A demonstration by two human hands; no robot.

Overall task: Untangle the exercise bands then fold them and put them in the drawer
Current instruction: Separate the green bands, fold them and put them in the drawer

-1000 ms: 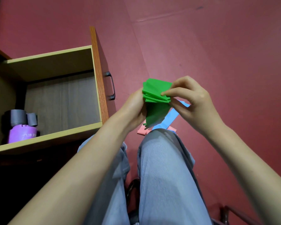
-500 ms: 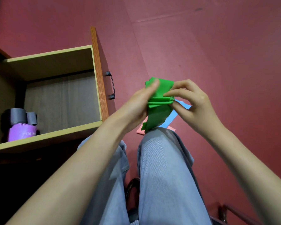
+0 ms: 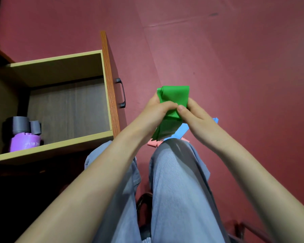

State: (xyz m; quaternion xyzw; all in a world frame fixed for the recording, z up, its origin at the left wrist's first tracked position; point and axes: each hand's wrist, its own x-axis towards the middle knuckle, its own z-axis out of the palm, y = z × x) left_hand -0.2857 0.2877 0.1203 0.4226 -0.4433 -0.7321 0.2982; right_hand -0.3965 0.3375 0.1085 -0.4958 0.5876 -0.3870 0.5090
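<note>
**A:** Head view first. How far along are we with the bands?

**B:** We have the green band [image 3: 175,95] up in front of us, over the floor [image 3: 226,67], just past our knee [image 3: 174,151]. Our left hand [image 3: 157,111] curls round its left edge. Our right hand [image 3: 197,118] pinches it from the right, thumb on top. Both grips are closed on that band, neither wide. Its upper part is stacked in flat folds and a loose tail hangs at 6 o'clock from the hands. We judge the folding begun but not finished.

**A:** And the drawer?

**B:** The drawer [image 3: 60,147] stands pulled open at 9 o'clock of the hands, its handle [image 3: 122,92] on the side towards them. In its corner at 8 o'clock sit a purple roll [image 3: 24,143] and two grey rolls [image 3: 18,123], all touching. We take them for bands already put away, though we cannot tell whether the grey is one band or two.

**A:** What is left outside?

**B:** At 5 o'clock of the green band a blue band [image 3: 183,130] lies on the floor. At 7 o'clock a pink band [image 3: 152,143] shows beside the knee, partly hidden. Whether those two are tangled we cannot tell.

**A:** The count?

**B:** Out of the drawer: one green, one blue, one pink. Inside: one purple roll and two grey. That leaves three bands for us to stow, the green nearest to ready.
</note>
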